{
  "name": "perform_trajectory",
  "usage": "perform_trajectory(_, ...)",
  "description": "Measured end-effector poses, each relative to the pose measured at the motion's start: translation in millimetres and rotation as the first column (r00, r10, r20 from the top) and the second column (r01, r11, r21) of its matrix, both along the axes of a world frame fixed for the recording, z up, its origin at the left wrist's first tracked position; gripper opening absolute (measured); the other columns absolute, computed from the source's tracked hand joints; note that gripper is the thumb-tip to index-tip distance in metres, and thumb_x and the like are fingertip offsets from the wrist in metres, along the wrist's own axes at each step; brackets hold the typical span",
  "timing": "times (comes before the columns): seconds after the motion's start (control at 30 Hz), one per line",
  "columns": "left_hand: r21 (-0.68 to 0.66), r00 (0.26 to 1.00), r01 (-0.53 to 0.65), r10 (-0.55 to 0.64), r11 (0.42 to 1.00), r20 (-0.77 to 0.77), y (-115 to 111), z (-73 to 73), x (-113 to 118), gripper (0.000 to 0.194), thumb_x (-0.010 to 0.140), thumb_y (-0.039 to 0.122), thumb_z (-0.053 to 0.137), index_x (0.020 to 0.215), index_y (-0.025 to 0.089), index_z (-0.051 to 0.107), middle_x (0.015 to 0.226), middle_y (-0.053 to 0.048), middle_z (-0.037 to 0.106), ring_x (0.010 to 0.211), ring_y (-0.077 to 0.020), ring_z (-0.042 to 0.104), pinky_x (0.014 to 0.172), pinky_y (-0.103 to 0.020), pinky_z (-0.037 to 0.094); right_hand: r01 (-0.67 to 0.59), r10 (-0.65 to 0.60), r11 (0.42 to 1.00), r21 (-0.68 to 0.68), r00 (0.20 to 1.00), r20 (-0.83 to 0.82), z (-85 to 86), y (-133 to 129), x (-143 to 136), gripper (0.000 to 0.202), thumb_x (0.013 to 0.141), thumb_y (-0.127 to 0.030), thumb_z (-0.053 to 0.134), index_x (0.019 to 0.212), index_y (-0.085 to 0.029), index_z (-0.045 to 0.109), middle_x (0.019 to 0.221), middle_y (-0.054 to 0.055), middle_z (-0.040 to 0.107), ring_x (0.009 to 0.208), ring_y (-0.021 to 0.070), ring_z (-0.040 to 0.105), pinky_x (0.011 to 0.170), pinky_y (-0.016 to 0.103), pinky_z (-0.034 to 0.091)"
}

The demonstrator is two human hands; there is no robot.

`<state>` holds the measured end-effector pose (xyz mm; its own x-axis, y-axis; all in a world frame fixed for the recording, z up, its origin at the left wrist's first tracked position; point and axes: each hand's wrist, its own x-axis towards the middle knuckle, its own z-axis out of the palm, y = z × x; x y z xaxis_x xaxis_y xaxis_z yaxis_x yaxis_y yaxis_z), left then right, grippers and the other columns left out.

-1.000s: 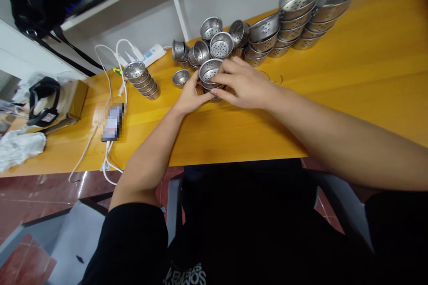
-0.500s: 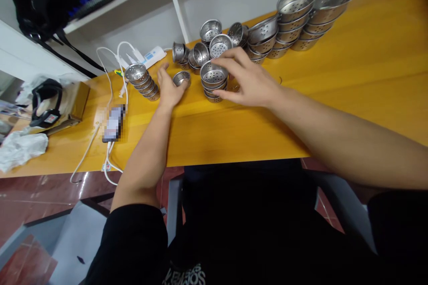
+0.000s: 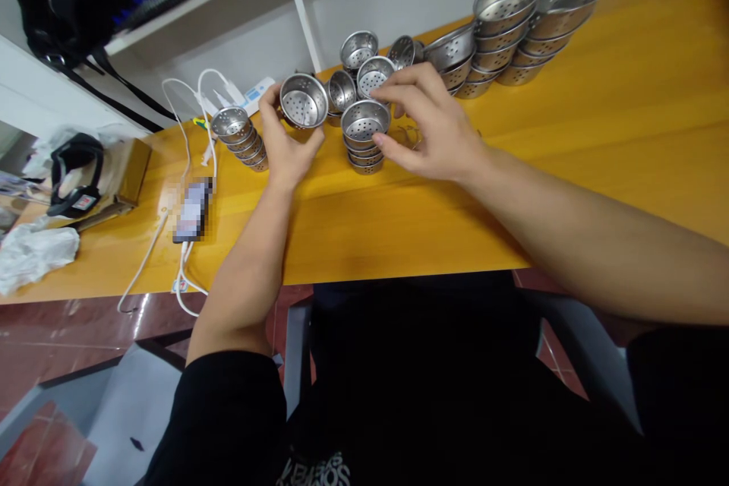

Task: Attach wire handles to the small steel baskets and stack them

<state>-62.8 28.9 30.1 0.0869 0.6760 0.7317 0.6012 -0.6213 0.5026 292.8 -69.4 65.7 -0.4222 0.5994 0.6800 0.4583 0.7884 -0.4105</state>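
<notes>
While pinching cup (image 3: 304, 101) in left hand (image 3: 286, 149) | left of upright stack (image 3: 363, 139) inside desk's near edge (image 3: 364, 272) | holding right hand (image 3: 436, 127) spread alongside

Yellow wooden table (image 3: 353, 235), white shelving (image 3: 300, 7) behind, glossy red tiled floor (image 3: 57, 330) below.

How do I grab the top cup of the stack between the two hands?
Probably pinch the top cup by its rim, coming from the right, where the right hand is: it opens upward, and its rim stands above the cups nested below.
</notes>
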Motion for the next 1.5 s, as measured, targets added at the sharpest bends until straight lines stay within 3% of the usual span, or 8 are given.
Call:
perform_trajectory(0.07, 0.116, 0.996, 0.048, -0.039, 0.992, -0.084, -21.0, 8.2, 16.4, 0.108, 0.101, 0.106, 0.082, 0.179, 0.038, 0.050, 0.184, -0.011, 0.069, 0.182, -0.0393, 0.061, 0.160, -0.066, 0.050, -0.021, 0.021, 1.000, 0.008, 1.000, 0.021, 0.5, -2.4, -2.7, 0.080, 0.122, -0.077, 0.075, 0.191, -0.038, 0.069, 0.174, 0.023, 0.072, 0.163, 0.0586, 0.066, 0.133, 0.085, 0.063)
perform_trajectory(0.17, 0.209, 0.971, 0.190, -0.152, 0.959, -0.184, -46.0, 14.5, 42.3, 0.104, 0.105, 0.111, 0.066, 0.180, 0.040, 0.049, 0.177, -0.015, 0.070, 0.172, -0.0467, 0.070, 0.153, -0.077, 0.055, -0.059, 0.059, 0.998, -0.003, 0.997, 0.059, -0.1, -7.1, -7.7, 0.080, 0.120, -0.078, 0.077, 0.191, -0.041, 0.070, 0.170, 0.021, 0.071, 0.159, 0.0584, 0.067, 0.131, 0.086, 0.062)
perform_trajectory(0.27, 0.104, 0.946, 0.256, -0.227, 0.961, -0.229, -57.2, 15.3, 56.4, 0.115, 0.098, 0.116, 0.071, 0.184, 0.042, 0.048, 0.181, -0.017, 0.066, 0.179, -0.0524, 0.064, 0.161, -0.081, 0.043, -0.093, 0.093, 0.996, -0.007, 0.992, 0.088, 0.1, -10.8, -10.9, 0.077, 0.121, -0.080, 0.076, 0.187, -0.040, 0.074, 0.168, 0.022, 0.069, 0.155, 0.0556, 0.068, 0.129, 0.082, 0.064)
perform_trajectory(0.4, 0.017, 0.927, 0.311, -0.300, 0.950, -0.224, -58.4, 14.9, 55.3, 0.124, 0.090, 0.115, 0.084, 0.185, 0.043, 0.049, 0.184, -0.016, 0.063, 0.184, -0.0561, 0.059, 0.165, -0.082, 0.035, -0.102, 0.103, 0.995, -0.011, 0.989, 0.110, 3.6, -12.8, -10.0, 0.064, 0.125, -0.081, 0.068, 0.168, -0.037, 0.085, 0.164, 0.021, 0.069, 0.156, 0.0540, 0.066, 0.128, 0.079, 0.065)
perform_trajectory(0.77, -0.077, 0.935, 0.284, -0.293, 0.956, -0.197, -61.1, 23.7, 52.6, 0.097, 0.098, 0.080, 0.097, 0.178, 0.041, 0.060, 0.184, -0.015, 0.066, 0.189, -0.0544, 0.054, 0.168, -0.083, 0.034, -0.081, 0.082, 0.996, -0.039, 0.996, 0.024, 13.1, -14.9, -4.1, 0.060, 0.128, -0.079, 0.061, 0.165, -0.038, 0.085, 0.166, 0.020, 0.076, 0.158, 0.0548, 0.068, 0.137, 0.082, 0.059)
perform_trajectory(1.07, -0.052, 0.924, 0.297, -0.301, 0.953, -0.237, -66.0, 28.9, 50.5, 0.093, 0.100, 0.074, 0.099, 0.179, 0.043, 0.062, 0.187, -0.013, 0.068, 0.190, -0.0526, 0.057, 0.168, -0.082, 0.037, -0.076, 0.074, 0.997, -0.015, 0.994, -0.075, 7.1, -11.1, -4.6, 0.050, 0.124, -0.081, 0.074, 0.139, -0.037, 0.094, 0.156, 0.019, 0.082, 0.151, 0.0538, 0.074, 0.130, 0.080, 0.063)
perform_trajectory(1.33, -0.036, 0.924, 0.287, -0.286, 0.957, -0.253, -64.3, 31.0, 47.9, 0.088, 0.101, 0.076, 0.100, 0.176, 0.044, 0.065, 0.183, -0.013, 0.070, 0.187, -0.0506, 0.060, 0.165, -0.079, 0.044, -0.032, 0.031, 0.999, -0.008, 0.998, -0.046, 10.5, -16.0, -1.6, 0.039, 0.124, -0.078, 0.076, 0.143, -0.051, 0.096, 0.157, 0.013, 0.083, 0.148, 0.0527, 0.077, 0.129, 0.087, 0.067)
perform_trajectory(1.5, -0.002, 0.955, 0.212, -0.208, 0.977, -0.210, -58.0, 29.7, 39.5, 0.100, 0.097, 0.084, 0.101, 0.178, 0.040, 0.063, 0.182, -0.015, 0.070, 0.187, -0.0555, 0.059, 0.166, -0.083, 0.038, 0.131, -0.128, 0.991, 0.019, 0.986, -0.108, 8.9, -8.4, 1.4, 0.050, 0.127, -0.080, 0.069, 0.155, -0.044, 0.090, 0.163, 0.017, 0.082, 0.165, 0.0543, 0.067, 0.136, 0.090, 0.061)
